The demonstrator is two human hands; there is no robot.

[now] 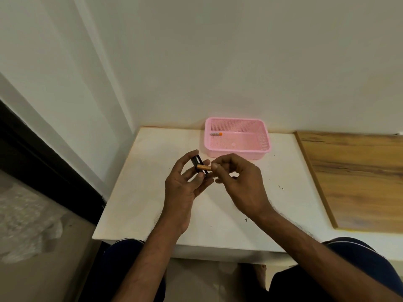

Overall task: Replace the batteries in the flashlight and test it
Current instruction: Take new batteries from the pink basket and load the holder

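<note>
My left hand (185,182) holds a small black battery holder (197,161) above the white table, fingers curled round it. My right hand (237,182) pinches one end of a copper-coloured battery (204,167), which lies across the holder. A second battery (216,134), silver with an orange end, lies in the pink basket (265,136) near its left wall. No flashlight body shows in view.
The pink mesh basket stands at the back of the white table (152,203), against the wall. A wooden board (357,177) lies to the right. My knees are under the table's front edge.
</note>
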